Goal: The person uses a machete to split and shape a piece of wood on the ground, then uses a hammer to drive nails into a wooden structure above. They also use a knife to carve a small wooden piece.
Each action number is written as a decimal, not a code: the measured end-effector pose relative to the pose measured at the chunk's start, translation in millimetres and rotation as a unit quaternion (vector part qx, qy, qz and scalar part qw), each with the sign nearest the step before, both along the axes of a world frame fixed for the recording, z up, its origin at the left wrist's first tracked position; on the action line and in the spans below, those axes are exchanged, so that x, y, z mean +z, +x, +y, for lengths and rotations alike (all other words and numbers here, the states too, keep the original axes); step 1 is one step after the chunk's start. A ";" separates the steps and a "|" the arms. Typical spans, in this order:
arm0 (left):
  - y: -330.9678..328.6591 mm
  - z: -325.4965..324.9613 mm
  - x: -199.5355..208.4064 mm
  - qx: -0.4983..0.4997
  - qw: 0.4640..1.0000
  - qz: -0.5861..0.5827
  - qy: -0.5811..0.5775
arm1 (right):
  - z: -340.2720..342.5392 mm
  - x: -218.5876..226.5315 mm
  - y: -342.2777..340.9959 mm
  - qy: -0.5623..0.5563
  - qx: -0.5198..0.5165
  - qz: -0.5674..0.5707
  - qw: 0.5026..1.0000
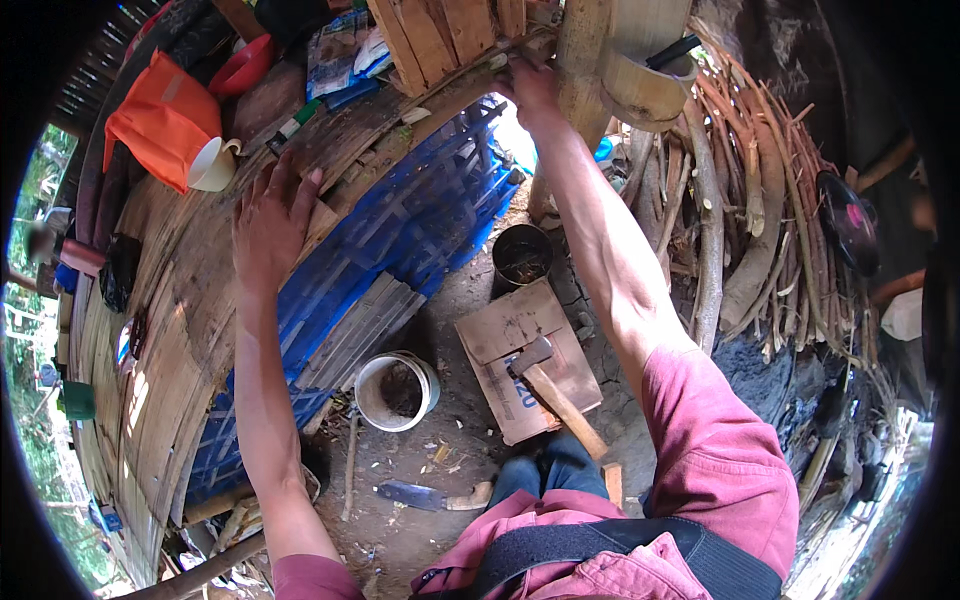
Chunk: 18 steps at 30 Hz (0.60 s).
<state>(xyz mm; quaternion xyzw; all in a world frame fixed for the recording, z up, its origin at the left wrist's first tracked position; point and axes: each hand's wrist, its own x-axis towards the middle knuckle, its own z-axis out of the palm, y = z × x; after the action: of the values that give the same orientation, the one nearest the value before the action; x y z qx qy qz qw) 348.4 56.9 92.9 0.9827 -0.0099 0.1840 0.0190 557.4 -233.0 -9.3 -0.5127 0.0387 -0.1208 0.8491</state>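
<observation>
My left hand (272, 215) lies flat with its fingers spread on the bamboo-slat tabletop (170, 330), close to the table's edge. It holds nothing. A white cup (212, 165) and an orange bag (160, 115) sit just beyond it. My right hand (530, 88) reaches far forward to where wooden slats (440, 35) meet a thick bamboo post (590, 50). Its fingers curl at the slat edge, seen from the back, so the grip is hidden. Below my arms a blue plastic lattice (400, 230) leans under the table.
On the dirt floor lie a hammer (545, 375) on a cardboard sheet (500, 330), a white bucket (395, 390), a dark tin can (521, 255) and a cleaver (430, 495). A firewood pile (750, 200) fills the right side beside a black pan (848, 220).
</observation>
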 end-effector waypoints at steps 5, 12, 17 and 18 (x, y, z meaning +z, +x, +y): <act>-0.5 1.6 -1.7 0.009 1.000 -0.016 -0.008 | -5.2 -6.8 -5.3 0.052 0.014 -0.067 0.996; -7.2 -7.2 5.6 -0.020 1.000 -0.006 0.015 | -1.3 -11.1 19.8 -0.097 -0.057 -0.040 0.993; 7.6 0.0 -8.1 -0.041 0.998 0.011 0.036 | 7.1 -25.1 21.5 -0.260 -0.226 -0.100 0.933; 8.3 1.1 -6.7 -0.042 0.998 0.016 0.036 | 15.0 -26.9 16.6 -0.292 -0.262 -0.116 0.912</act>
<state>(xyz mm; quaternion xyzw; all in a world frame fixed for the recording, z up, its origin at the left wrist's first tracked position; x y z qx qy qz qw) 356.6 58.0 86.2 0.9842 -0.0573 0.1671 -0.0090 574.0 -218.0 -36.2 -0.6918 0.0353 -0.4034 0.5979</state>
